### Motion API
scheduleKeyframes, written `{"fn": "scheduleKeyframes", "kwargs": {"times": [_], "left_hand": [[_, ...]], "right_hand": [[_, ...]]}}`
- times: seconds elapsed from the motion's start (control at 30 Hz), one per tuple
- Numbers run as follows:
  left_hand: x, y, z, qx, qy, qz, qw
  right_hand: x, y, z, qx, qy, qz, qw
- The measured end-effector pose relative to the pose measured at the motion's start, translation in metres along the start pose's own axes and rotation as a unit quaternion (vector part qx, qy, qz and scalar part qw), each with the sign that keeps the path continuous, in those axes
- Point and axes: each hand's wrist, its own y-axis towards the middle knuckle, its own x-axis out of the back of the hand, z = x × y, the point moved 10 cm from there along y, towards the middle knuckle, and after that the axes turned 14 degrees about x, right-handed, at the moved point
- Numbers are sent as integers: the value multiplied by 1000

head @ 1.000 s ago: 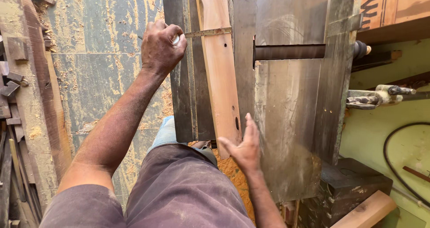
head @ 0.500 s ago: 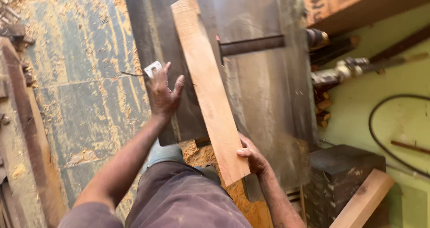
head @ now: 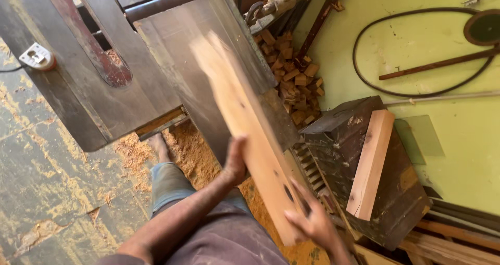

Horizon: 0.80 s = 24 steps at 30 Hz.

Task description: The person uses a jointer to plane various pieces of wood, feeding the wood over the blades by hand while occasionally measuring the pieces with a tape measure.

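Both hands carry a wooden plank [head: 245,124] over the right edge of the saw table [head: 156,77].

The plank hangs tilted in the air, its far end blurred above the table's right edge, its near end low by the person's lap. The left hand [head: 235,158] has its grip closed on the plank's left edge; the right hand [head: 312,224] has its grip clamped on the near end. To the right there is open room above a dark box [head: 359,155] with a pale wood block [head: 371,163] lying on it, and a heap of offcuts [head: 291,77] lies beyond. The plank is pale orange-brown with dark knots near the lower end. Half a second ago it lay across the table; now it is lifted and swung to the right.
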Motion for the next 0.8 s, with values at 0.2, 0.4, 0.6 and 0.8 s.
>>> {"fn": "scheduleKeyframes", "kwargs": {"times": [0.2,0.4,0.6,0.8], "left_hand": [[-57,-69,-57,-451,512,-99,725],[-115,43,-117,-443,678,-255,529],[-120,87,-190,-442,649,-393,479],[-123,96,-232,-422,666,-399,468]], "right_hand": [[34,-41,-70,-102,-346,-70,930],[12,62,-88,82,-328,-168,926],[11,149,-76,235,-394,-184,869],[-5,169,-26,375,-391,-185,820]]}}
